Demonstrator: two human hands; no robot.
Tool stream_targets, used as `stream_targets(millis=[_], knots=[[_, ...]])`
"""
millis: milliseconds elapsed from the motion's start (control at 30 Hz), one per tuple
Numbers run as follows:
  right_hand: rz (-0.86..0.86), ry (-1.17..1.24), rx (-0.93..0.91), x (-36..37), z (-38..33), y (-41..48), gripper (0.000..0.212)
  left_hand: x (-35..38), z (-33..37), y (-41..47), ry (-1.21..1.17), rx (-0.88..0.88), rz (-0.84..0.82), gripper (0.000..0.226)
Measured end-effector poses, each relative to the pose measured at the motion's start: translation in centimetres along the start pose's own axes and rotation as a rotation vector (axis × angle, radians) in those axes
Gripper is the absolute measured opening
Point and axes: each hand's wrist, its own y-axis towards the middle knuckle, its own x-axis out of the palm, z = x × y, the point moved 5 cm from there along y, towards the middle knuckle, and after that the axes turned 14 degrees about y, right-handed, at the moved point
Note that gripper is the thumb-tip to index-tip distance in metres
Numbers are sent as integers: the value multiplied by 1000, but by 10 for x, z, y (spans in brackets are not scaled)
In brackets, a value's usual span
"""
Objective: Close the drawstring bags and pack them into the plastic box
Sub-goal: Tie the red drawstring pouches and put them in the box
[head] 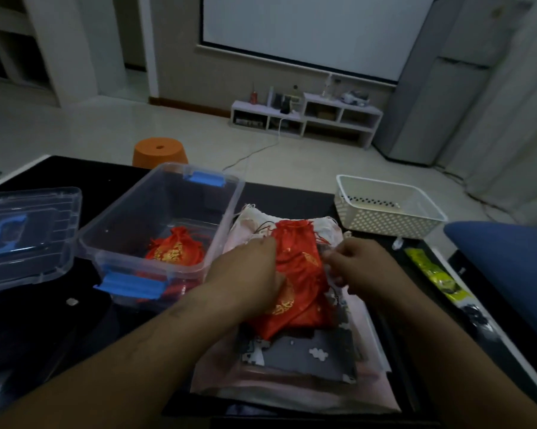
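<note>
Palm down, the left hand (pixel 248 274) presses with fairly straight fingers on the left edge of a red drawstring bag (pixel 298 274), its thumb lying on the cloth; the right hand (pixel 360 267) has its fingers curled at the bag's right edge, though the blur hides whether they pinch cloth, cord or nothing. At the far left a clear lid (pixel 23 230) with a blue handle lies flat on the dark table (pixel 60 335). Just beside it stands the plastic box (pixel 156 224), open, with blue latches, and a second red bag (pixel 176 249) sits inside it with its mouth gathered. Behind the box an orange stool (pixel 159 151) stands on the floor. The red bag under the hands tops a pile of flat bags just right of the box: a grey patterned bag (pixel 307 351) beneath it and pale pink bags (pixel 292 388) lower still. Farther right sits a white perforated basket (pixel 384 209), then a yellow-green packet (pixel 437 274) near the table's edge, and a blue seat (pixel 508 258).
</note>
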Motion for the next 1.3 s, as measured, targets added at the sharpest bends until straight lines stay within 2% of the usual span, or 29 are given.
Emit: stream_targets(millis=[67,167,233,300,400,467,567,633,733,800,900,1000,1100,1300], knots=[[-33,-22,69,-5,7,-7,36,0,-1,-2,11,-16,4,29],[-189,-56,187,-2,15,-16,39,-2,4,-1,19,-16,14,21],[-264,-88,199,2,14,-20,39,0,4,0,-60,-34,5,19],[-288,-72,204,2,11,-21,42,0,4,4,-262,-73,16,17],[-276,39,218,2,7,-21,53,1,0,8,-749,-225,-9,14],[-177,103,167,1,2,-20,54,8,-1,10,-1066,-309,-52,6],[99,9,-15,-12,-6,-19,47,10,4,11,-1372,-360,-71,21],[74,110,-11,-11,-9,-20,52,6,9,9,-1471,-331,-98,23],[-158,544,232,12,-7,-26,52,4,18,3,-1518,-295,-152,25],[-179,787,299,25,-5,-27,39,8,23,1,-1509,-289,-188,25],[-83,764,205,30,-3,-23,25,11,24,-1,-1500,-299,-207,19],[-126,728,199,36,-3,-25,20,19,18,0,-1487,-365,-191,25],[-131,786,173,38,-4,-27,23,28,15,2,-1451,-423,-130,22],[-56,789,178,37,1,-22,24,29,18,4,-1513,-483,-126,19]])
